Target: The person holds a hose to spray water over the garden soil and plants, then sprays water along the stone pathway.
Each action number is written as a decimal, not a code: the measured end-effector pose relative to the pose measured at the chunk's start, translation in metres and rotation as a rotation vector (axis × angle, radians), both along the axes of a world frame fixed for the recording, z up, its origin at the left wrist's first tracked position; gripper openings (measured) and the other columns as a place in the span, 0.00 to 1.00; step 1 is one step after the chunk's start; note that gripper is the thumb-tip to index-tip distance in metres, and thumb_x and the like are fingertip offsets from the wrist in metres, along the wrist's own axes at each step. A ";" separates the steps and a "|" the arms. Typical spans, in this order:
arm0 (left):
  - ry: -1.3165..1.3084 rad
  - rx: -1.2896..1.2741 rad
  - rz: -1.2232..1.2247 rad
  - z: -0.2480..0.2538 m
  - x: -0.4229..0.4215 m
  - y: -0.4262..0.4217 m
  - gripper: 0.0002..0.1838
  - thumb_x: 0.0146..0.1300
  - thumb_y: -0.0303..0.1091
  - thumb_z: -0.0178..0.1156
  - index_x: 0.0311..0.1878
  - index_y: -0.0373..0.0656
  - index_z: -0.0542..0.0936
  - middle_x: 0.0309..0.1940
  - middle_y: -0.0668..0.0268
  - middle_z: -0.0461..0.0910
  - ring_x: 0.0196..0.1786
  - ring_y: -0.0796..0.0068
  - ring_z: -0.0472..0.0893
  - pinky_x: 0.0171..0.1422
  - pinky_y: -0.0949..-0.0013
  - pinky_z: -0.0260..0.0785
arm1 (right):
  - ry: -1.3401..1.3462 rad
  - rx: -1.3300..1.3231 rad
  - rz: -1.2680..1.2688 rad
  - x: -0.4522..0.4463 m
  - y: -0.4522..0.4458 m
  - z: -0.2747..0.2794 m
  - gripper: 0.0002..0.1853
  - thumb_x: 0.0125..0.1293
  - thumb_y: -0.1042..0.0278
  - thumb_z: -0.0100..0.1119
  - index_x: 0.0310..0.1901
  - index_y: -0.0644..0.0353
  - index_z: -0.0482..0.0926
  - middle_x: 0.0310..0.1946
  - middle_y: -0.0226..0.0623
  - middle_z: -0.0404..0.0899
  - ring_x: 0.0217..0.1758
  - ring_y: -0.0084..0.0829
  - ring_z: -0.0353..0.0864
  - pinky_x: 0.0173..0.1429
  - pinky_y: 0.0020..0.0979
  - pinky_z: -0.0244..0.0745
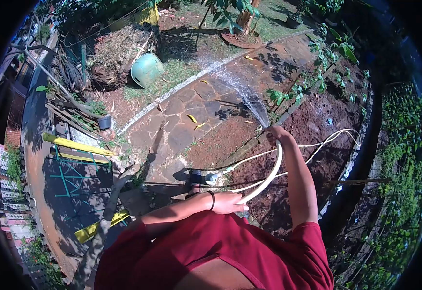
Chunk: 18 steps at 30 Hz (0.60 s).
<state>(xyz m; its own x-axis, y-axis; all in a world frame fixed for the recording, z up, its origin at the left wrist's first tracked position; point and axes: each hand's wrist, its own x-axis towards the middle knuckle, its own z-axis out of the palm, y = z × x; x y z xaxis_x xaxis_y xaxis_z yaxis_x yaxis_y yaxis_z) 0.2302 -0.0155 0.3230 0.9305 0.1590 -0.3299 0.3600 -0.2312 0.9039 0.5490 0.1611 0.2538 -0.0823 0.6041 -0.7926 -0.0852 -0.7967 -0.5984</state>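
Observation:
A cream garden hose curves in a loop between my two hands. My right hand, arm stretched forward, is closed around its outlet end, with the fingers at the mouth. From there a fan of water sprays away to the upper left, over the stone-paved path. Close to my body, my left hand, with a dark band at the wrist, grips a lower part of the same hose. The rest of the hose trails over the soil on the right.
A bare soil bed with leafy plants lies right of the path. Left stand a tipped green tub, a heap of dry straw and a small dark pot. A tree trunk rises nearby, beside yellow boards.

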 end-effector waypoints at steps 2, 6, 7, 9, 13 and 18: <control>0.006 0.009 0.033 0.000 -0.007 0.005 0.31 0.70 0.56 0.46 0.28 0.32 0.70 0.18 0.53 0.72 0.22 0.56 0.74 0.30 0.53 0.65 | 0.059 0.005 -0.037 -0.003 0.008 0.001 0.05 0.66 0.67 0.49 0.35 0.57 0.69 0.15 0.23 0.59 0.13 0.19 0.57 0.16 0.24 0.53; 0.011 -0.007 0.072 0.013 -0.018 0.019 0.31 0.70 0.56 0.47 0.29 0.31 0.71 0.18 0.54 0.72 0.23 0.57 0.75 0.31 0.53 0.65 | -0.108 0.055 0.004 -0.023 0.025 0.016 0.06 0.66 0.66 0.48 0.39 0.58 0.71 0.17 0.23 0.60 0.13 0.19 0.57 0.16 0.25 0.54; 0.023 0.005 0.061 0.009 -0.019 0.023 0.31 0.70 0.56 0.47 0.30 0.31 0.72 0.18 0.54 0.72 0.23 0.57 0.75 0.32 0.53 0.65 | -0.104 0.073 0.000 -0.030 0.029 0.025 0.07 0.67 0.65 0.48 0.38 0.58 0.72 0.16 0.23 0.60 0.13 0.19 0.58 0.16 0.25 0.55; 0.034 0.016 0.054 0.009 -0.024 0.028 0.30 0.70 0.56 0.47 0.31 0.31 0.72 0.18 0.54 0.72 0.23 0.57 0.75 0.32 0.54 0.65 | -0.105 0.099 0.004 -0.043 0.041 0.033 0.07 0.67 0.64 0.49 0.36 0.57 0.71 0.16 0.23 0.60 0.13 0.20 0.57 0.16 0.25 0.54; 0.008 0.065 0.102 0.024 -0.037 0.043 0.30 0.70 0.55 0.47 0.30 0.31 0.72 0.18 0.55 0.72 0.22 0.56 0.74 0.31 0.53 0.65 | -0.074 0.083 0.028 -0.058 0.062 0.044 0.09 0.68 0.65 0.47 0.29 0.53 0.64 0.16 0.23 0.59 0.13 0.18 0.53 0.15 0.23 0.51; -0.103 0.019 0.150 0.007 -0.041 0.056 0.29 0.71 0.56 0.47 0.29 0.33 0.68 0.17 0.60 0.65 0.22 0.67 0.66 0.29 0.58 0.60 | -0.092 0.083 0.044 -0.066 0.082 0.056 0.09 0.68 0.65 0.47 0.30 0.55 0.66 0.16 0.22 0.58 0.13 0.18 0.54 0.14 0.22 0.52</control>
